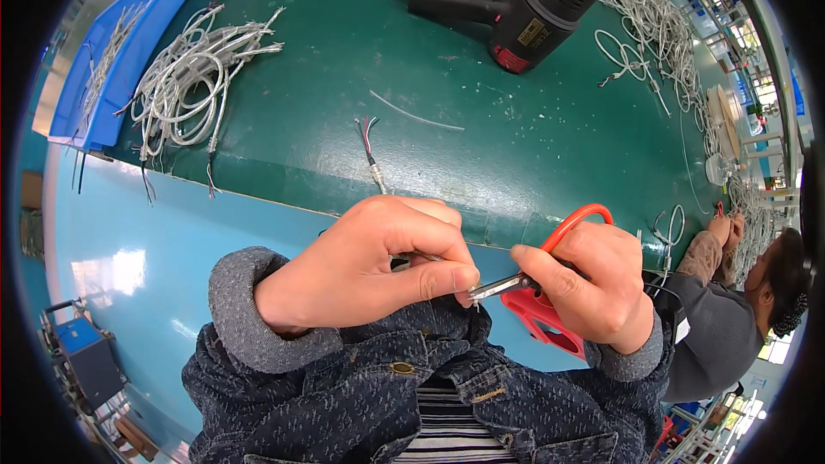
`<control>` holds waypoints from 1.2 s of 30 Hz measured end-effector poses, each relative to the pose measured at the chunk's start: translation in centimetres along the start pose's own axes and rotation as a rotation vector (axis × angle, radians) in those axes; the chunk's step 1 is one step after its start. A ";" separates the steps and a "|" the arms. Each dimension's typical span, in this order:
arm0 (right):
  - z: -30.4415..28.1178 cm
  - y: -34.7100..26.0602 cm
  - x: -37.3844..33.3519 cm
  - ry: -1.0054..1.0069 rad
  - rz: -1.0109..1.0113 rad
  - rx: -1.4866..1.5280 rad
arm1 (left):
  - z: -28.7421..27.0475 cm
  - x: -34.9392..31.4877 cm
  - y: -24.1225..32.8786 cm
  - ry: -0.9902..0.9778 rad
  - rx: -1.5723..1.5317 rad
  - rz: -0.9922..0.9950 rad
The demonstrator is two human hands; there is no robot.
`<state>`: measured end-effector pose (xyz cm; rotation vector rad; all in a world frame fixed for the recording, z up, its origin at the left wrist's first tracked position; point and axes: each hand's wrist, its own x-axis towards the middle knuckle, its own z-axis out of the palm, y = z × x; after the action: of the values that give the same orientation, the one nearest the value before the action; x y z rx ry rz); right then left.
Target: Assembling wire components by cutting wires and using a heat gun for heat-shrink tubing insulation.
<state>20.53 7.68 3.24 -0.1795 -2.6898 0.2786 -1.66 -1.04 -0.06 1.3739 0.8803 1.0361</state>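
Note:
My left hand (pixel 378 262) is closed on a cable (pixel 376 174), pinching it between thumb and forefinger. One end of the cable sticks out beyond the knuckles over the bench, with thin red, white and dark wires fanned out. In my right hand (pixel 593 283) is a pair of scissors (pixel 577 220) with red handles. Their blades meet right at my left fingertips, where a few fine pale strands hang down. Most of the cable's length is hidden by the left hand.
A black heat gun (pixel 533 21) lies at the back of the green bench (pixel 335 43). Left are a bundle of grey cables (pixel 193 77) and a blue bin (pixel 120 60). A cable heap (pixel 657 30) lies at far right, near another person (pixel 722 326). A thin clear strand (pixel 417 113) lies mid-bench.

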 end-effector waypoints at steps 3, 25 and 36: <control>0.3 -0.1 0.2 0.023 0.000 -0.016 | -0.1 0.0 0.3 0.004 -0.004 -0.040; 1.1 0.0 -0.6 0.008 -0.054 -0.121 | -1.4 0.7 -0.1 -0.132 0.041 -0.057; 1.1 0.3 -0.2 0.026 -0.010 -0.088 | -1.1 0.7 0.3 -0.061 0.008 -0.109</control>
<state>20.21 7.75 2.09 -0.1941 -2.6784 0.1538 -2.52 -0.07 0.25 1.3427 0.9047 0.9035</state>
